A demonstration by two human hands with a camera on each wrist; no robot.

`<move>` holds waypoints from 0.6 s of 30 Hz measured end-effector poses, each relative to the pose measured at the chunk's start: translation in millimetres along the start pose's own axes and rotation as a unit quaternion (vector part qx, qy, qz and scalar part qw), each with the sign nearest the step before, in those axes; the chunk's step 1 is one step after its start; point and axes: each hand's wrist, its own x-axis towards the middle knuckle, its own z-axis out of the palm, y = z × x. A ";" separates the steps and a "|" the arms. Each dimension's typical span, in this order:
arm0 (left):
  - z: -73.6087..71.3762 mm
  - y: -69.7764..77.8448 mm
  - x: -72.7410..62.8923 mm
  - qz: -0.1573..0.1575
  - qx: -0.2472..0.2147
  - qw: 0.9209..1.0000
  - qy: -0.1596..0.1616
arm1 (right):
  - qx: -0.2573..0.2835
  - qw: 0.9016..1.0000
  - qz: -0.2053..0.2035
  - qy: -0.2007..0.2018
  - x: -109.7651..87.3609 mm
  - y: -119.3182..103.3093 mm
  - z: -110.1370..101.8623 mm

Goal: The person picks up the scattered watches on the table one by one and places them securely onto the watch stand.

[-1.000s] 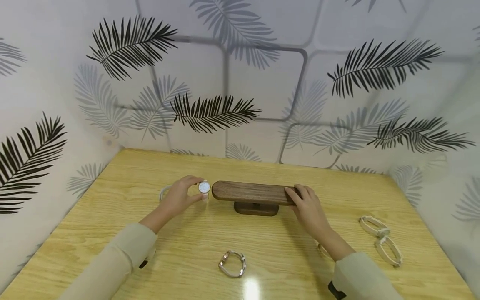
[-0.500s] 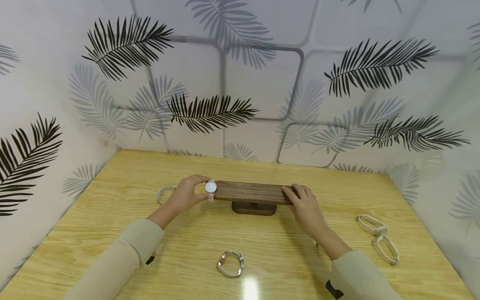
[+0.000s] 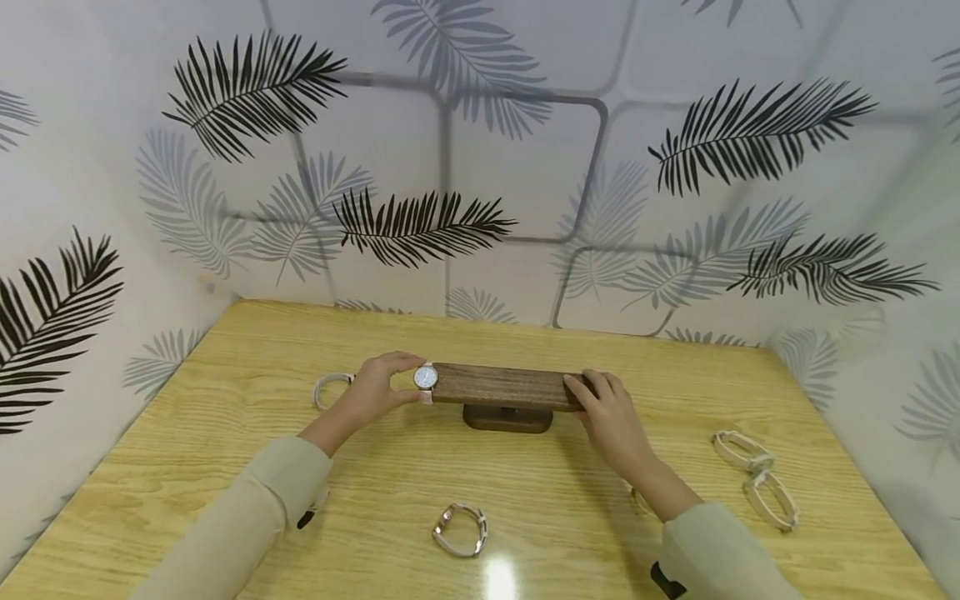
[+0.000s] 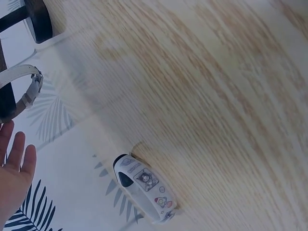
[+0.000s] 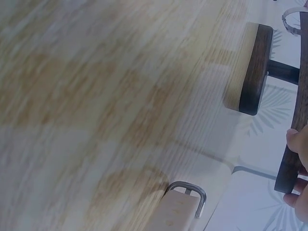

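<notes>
A round white-faced watch (image 3: 425, 377) sits at the left end of a dark wooden watch stand (image 3: 502, 385). My left hand (image 3: 372, 390) pinches it between thumb at the lower edge and fingers at the upper edge. In the left wrist view, its pale strap (image 4: 19, 72) forms a buckled loop around the bar's end, with fingertips (image 4: 29, 156) just below. My right hand (image 3: 617, 421) grips the bar's right end, thumb on one side and fingers on the other in the right wrist view. The stand's base (image 5: 255, 72) rests on the table.
One watch (image 3: 460, 531) lies at the front middle of the table (image 3: 540, 475). Two pale bands (image 3: 742, 451) lie at the right. A white band with cartoon prints (image 4: 147, 185) is behind my left hand. Another strap with a metal buckle (image 5: 187, 190) lies near my right wrist.
My left hand has moved right, bringing the watch from beside the bar onto its left end. My right hand has kept its grip on the other end.
</notes>
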 end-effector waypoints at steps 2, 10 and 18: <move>0.8 -0.3 1.1 0.002 0.000 1.000 0.001 | -0.001 1.000 -0.001 0.000 -0.1 0.8 0.4; 1.5 -0.2 2.3 0.004 0.006 1.000 0.008 | 0.005 1.000 0.001 -0.006 1.5 -0.6 -1.6; 5.3 1.3 4.2 0.008 0.008 1.000 0.017 | 0.005 1.000 0.004 -0.018 1.3 -1.3 -1.3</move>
